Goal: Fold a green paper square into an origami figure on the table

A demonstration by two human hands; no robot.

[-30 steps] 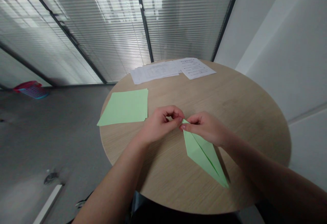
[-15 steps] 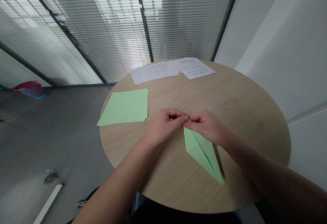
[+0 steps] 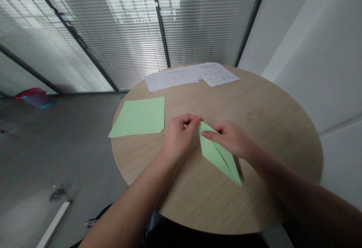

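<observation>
Between my hands is a folded sheet of green paper (image 3: 216, 153), long and kite-shaped, with a crease or slit running along its middle. My left hand (image 3: 181, 133) pinches its far tip between thumb and fingers. My right hand (image 3: 230, 137) grips it along the right edge, thumb on top and fingers underneath, partly hidden. The paper is held tilted over the round wooden table (image 3: 271, 127), its near point toward me, with a shadow beside it. Left of my left hand lies a stack of green paper sheets (image 3: 140, 116).
White printed sheets (image 3: 172, 79) lie along the table's far edge, one overlapping at the right (image 3: 219, 74). Behind stand glass panels with blinds (image 3: 130, 33); a white wall (image 3: 319, 33) is at the right. A red and blue basket (image 3: 35, 97) sits on the floor at left.
The folded paper has moved up and slightly left. My right hand has slid from the tip down its right edge, away from my left hand, so the far tip now shows.
</observation>
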